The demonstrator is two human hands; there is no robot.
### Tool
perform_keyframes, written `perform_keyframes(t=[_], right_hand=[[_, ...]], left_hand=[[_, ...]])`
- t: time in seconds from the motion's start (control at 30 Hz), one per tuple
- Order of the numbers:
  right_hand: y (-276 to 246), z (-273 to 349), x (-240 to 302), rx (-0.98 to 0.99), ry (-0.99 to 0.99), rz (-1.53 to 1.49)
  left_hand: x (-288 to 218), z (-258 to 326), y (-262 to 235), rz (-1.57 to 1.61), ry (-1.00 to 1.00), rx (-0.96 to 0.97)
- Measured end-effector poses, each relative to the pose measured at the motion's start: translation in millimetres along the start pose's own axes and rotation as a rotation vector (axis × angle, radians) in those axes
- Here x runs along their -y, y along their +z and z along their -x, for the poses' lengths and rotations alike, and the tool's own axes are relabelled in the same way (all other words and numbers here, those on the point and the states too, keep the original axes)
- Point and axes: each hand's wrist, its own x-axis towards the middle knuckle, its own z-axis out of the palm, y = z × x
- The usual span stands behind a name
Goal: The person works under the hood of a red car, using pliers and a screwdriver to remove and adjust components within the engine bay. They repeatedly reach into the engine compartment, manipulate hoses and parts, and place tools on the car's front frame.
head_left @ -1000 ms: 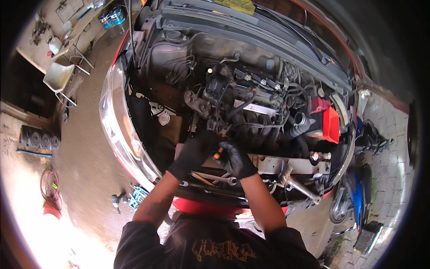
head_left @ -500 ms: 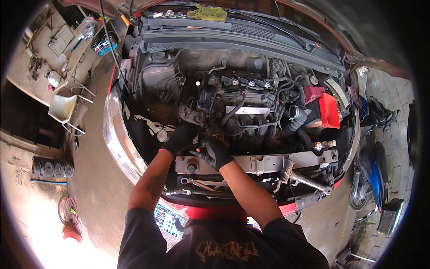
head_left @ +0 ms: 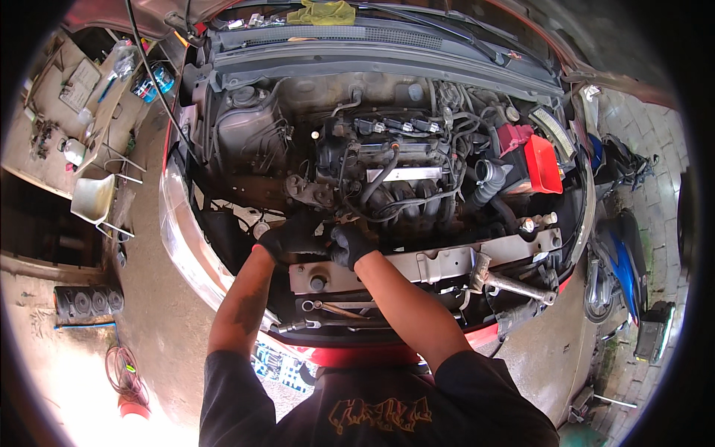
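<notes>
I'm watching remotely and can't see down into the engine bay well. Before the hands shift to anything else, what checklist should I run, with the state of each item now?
1. Gloves on both hands: ok, the left hand and right hand wear black gloves.
2. Grip on a part: cannot tell, the fingers are buried low at the front of the engine.
3. Wrenches within reach: ok, wrenches lie on the ledge below the crossbar.
4. Loose rag clear of the work: ok, the yellow rag sits far back by the windshield.
5. Red cover shut: not ok, it stands open.
</notes>
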Motion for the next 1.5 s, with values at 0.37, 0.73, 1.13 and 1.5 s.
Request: perform_keyframes(t=[0.37, 0.73, 1.13, 1.5], right_hand=[[35.1, 45.0, 15.5, -0.094, 0.038, 0.059], [36.7, 103.6, 26.0, -0.348, -1.051, 2.071], [44.4, 28.3, 48.1, 0.299, -1.306, 1.802], [64.6, 15.3, 81.4, 0.424, -0.622, 2.033]], left_hand=[[-15.2, -6.8, 42.9, -0.617, -0.403, 0.123], [-31.6, -13.9, 32.7, -0.708, -0.218, 0.032], [18.0, -17.8, 12.6, -0.091, -0.186, 0.429], [58.7, -21.4, -3.0, 0.422, -0.568, 0.646]])
